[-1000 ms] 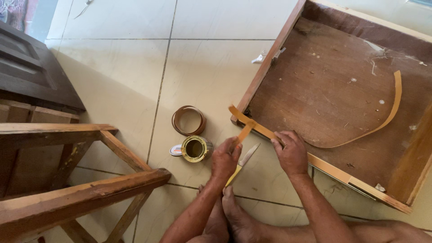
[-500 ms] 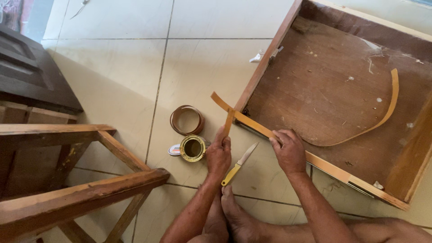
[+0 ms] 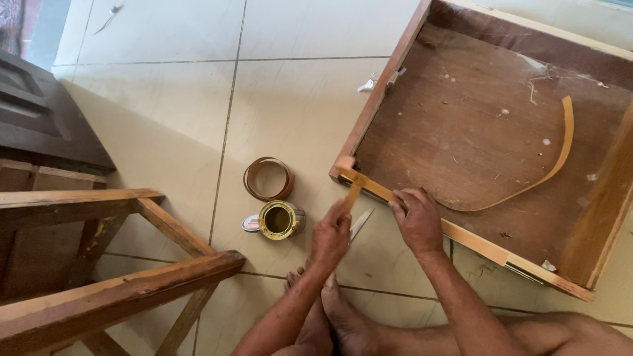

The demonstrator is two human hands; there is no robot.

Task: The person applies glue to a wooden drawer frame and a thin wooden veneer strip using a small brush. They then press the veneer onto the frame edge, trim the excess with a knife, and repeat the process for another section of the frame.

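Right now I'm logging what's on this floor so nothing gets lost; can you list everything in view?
wooden drawer: one, brown, upper right on the floor tiles
edge strip: one, tan, curving across the drawer's bottom and along its front edge to the left corner
roll of strip: one, brown, on the tiles left of the drawer
open tin: one, brass-coloured, just below the roll
tin lid: one, pale, beside the tin
knife blade: one, metallic, on the tiles between the hands
wooden frame: one, brown, lower left
left hand: grip on the strip's end
right hand: pressing the strip onto the drawer's front edge
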